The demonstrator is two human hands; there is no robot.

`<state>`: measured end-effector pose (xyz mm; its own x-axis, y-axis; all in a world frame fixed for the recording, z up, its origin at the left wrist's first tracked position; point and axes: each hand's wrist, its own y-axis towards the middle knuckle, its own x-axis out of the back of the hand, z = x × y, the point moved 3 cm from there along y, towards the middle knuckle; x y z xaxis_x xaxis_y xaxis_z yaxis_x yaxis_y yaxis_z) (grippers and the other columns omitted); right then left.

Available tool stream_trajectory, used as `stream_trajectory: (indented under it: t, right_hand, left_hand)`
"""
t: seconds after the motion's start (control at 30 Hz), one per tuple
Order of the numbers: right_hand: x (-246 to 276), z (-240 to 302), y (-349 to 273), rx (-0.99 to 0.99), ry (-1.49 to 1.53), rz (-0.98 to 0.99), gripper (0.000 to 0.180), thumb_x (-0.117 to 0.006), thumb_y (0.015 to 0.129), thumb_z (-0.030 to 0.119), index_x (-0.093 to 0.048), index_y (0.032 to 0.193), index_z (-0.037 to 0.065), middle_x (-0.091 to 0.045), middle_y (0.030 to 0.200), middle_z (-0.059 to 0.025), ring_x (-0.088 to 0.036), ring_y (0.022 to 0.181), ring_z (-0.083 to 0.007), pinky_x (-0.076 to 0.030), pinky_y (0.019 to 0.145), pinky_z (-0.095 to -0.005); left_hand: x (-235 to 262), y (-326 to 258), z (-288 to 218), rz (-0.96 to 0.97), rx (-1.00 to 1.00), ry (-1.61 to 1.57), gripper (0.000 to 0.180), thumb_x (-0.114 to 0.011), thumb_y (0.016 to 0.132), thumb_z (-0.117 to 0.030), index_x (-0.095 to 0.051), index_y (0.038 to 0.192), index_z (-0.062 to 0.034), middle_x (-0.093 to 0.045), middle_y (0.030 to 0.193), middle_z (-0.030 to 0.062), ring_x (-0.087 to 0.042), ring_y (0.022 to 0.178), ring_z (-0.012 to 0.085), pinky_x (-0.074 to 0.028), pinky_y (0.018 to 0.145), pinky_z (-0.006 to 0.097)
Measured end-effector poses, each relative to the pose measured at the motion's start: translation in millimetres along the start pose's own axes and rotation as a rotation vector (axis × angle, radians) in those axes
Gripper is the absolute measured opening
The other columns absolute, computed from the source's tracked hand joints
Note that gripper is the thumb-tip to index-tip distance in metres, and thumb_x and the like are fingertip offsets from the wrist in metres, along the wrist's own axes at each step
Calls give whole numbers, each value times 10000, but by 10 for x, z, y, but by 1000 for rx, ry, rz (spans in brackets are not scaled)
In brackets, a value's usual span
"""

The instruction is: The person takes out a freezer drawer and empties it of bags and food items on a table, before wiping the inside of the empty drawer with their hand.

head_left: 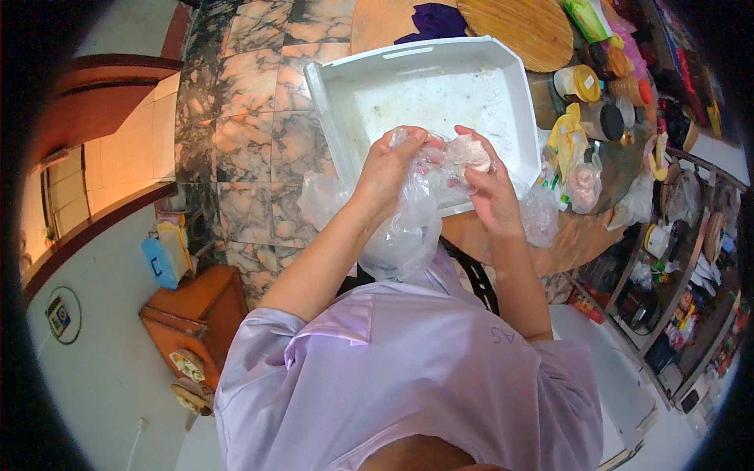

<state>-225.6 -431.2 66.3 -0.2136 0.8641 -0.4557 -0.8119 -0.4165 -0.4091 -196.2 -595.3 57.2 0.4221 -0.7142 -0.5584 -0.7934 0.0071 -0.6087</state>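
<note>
- A clear plastic bag [404, 235] is held over the near side of a white bin [424, 94], its loose part hanging down in front of the lavender shirt [440, 353].
- A pale, pinkish-white lump [475, 153] is held beside the bag's gathered plastic; whether it lies inside the bag cannot be told.
- The bag's gathered plastic is gripped by the left hand [389, 173], whose fingers are closed on it, thumb uppermost.
- The lump is clasped by the curved fingers and thumb of the right hand [495, 188].
- More crumpled clear plastic [320, 200] is seen left of the left wrist; whether it belongs to the same bag cannot be told.
- The bin's pale floor is marked with small dark specks.
- To the right of the bin, a knotted bag with pinkish contents [585, 187], a yellow-lidded jar [579, 82] and a black-lidded jar [603, 122] are grouped.
- Beyond the bin, a dark purple cloth [434, 22] and a round wooden board [522, 31] are laid.
- To the left, marbled tiles [247, 149] and a wooden cabinet [196, 314] are seen; at the far right, a crowded shelf rack [687, 290].
</note>
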Motion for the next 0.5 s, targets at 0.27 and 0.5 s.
stream_trajectory:
  t: [0.27, 0.5]
  right_hand:
    - [99, -3, 31, -13, 58, 88, 636, -669, 752, 142, -448, 1336, 19, -580, 1169, -117, -571, 1060, -183, -505, 846, -300]
    - [73, 4, 20, -53, -51, 44, 617, -666, 751, 133, -463, 1318, 3, -596, 1146, -107, -575, 1055, -188, -487, 887, -305]
  left_hand:
    - [-7, -26, -10, -50, 23, 17, 213, -550, 946, -238, -581, 1029, -44, -637, 862, 42, -552, 723, 112, -459, 676, 253]
    - [-95, -23, -45, 164, -296, 707, 192, -766, 777, -155, -659, 913, -72, -606, 813, -1, -466, 667, 47, -395, 603, 216]
